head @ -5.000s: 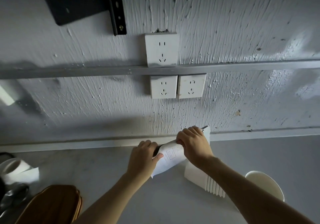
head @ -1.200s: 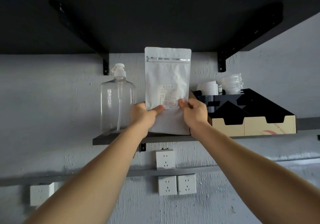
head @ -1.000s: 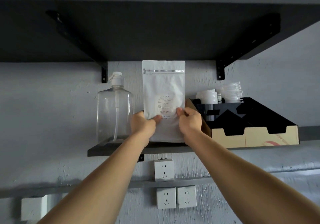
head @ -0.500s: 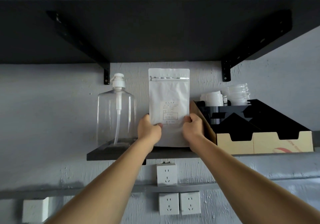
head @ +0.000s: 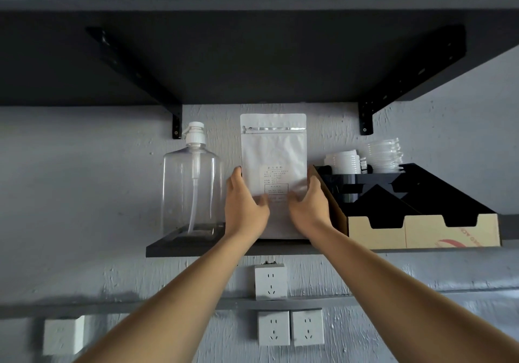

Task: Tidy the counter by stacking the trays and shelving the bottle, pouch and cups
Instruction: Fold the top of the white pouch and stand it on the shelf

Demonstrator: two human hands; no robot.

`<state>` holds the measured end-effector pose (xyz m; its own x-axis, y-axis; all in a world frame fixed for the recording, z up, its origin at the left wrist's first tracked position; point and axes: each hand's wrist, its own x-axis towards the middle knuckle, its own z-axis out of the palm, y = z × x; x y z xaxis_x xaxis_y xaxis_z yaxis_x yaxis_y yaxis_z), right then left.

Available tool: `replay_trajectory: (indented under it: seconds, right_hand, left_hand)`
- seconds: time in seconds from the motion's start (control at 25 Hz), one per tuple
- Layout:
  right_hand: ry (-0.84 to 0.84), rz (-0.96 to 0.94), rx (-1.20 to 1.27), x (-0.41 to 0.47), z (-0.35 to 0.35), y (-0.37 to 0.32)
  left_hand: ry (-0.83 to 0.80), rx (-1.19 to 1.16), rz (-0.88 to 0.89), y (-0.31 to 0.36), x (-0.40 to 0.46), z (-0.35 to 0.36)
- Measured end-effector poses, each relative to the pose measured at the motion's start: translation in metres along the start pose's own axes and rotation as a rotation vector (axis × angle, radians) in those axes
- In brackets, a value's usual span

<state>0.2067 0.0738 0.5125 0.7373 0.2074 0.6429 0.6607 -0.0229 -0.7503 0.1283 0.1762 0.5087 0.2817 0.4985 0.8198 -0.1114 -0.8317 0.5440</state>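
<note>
We have the white zip pouch (head: 273, 174) standing upright on the lower shelf (head: 196, 249), near its left end, between the clear pump bottle (head: 191, 188) and the cardboard organiser (head: 421, 222) holding stacked cups (head: 344, 162). Our left hand (head: 243, 208) and right hand (head: 309, 206) flank its lower half, fingers spread apart and loosely cupped (whether they touch it, we cannot tell). Its long axis runs vertically, directly between both hands, equally near. The label's small print is unreadable; red lettering on the organiser too.
</note>
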Motion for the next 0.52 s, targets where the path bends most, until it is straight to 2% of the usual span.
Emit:
replay_trajectory:
  seconds: [0.12,0.28,0.4,0.52]
  right_hand:
    - [-0.002,-0.16,-0.153,-0.005,-0.003,-0.004]
    - [0.003,-0.45,-0.42,-0.019,-0.007,0.002]
    - [0.026,-0.627,-0.619,-0.031,-0.011,0.011]
    - [0.046,-0.701,-0.688,-0.046,-0.013,0.023]
  left_hand:
    - [0.021,0.128,0.209,0.002,-0.002,-0.012]
    - [-0.004,0.448,0.489,-0.006,-0.01,-0.026]
    - [-0.036,0.519,0.567,-0.013,-0.022,-0.032]
    - [-0.044,0.527,0.592,-0.021,-0.037,-0.034]
